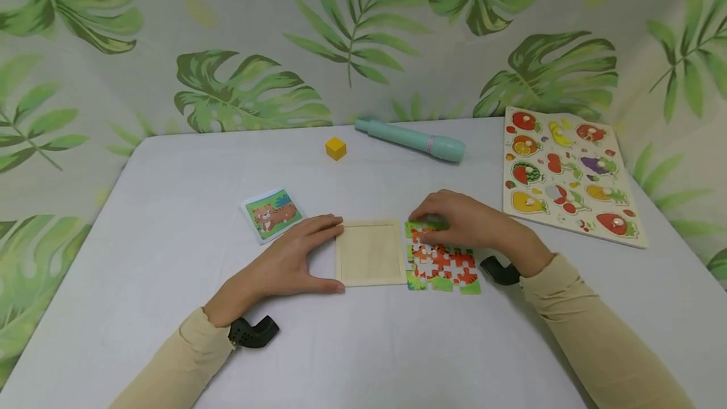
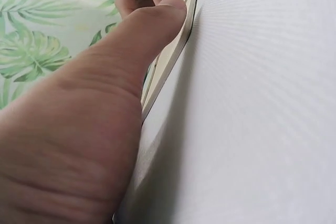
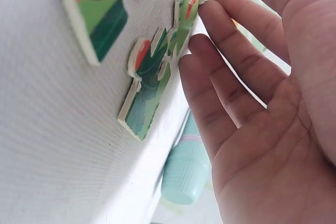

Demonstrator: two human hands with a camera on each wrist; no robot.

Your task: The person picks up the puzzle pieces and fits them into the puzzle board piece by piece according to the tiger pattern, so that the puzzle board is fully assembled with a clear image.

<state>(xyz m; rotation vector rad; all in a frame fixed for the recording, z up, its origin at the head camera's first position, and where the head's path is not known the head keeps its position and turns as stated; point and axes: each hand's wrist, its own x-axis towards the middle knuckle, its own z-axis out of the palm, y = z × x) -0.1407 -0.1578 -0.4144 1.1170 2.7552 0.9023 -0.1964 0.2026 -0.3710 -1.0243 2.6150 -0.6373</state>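
Note:
A square wooden frame (image 1: 370, 254) lies flat on the table. My left hand (image 1: 284, 264) is at its left side, fingertips by the upper left corner and thumb (image 2: 170, 11) touching the rim near the lower left one. Right of the frame are jigsaw puzzle pieces (image 1: 442, 260), orange, white and green, laid close together with gaps at the edges. Over their upper part hovers my right hand (image 1: 462, 223), its fingers (image 3: 210, 98) extended beside the pieces' edge and gripping nothing visible. Part of the puzzle is hidden beneath that hand.
A picture card (image 1: 274, 214) with an animal lies beyond my left hand. At the back are a yellow cube (image 1: 336, 149) and a mint-green cylinder (image 1: 411, 139). A wooden fruit peg board (image 1: 568, 175) occupies the right, and a leaf-patterned cloth (image 1: 386, 36) hangs behind.

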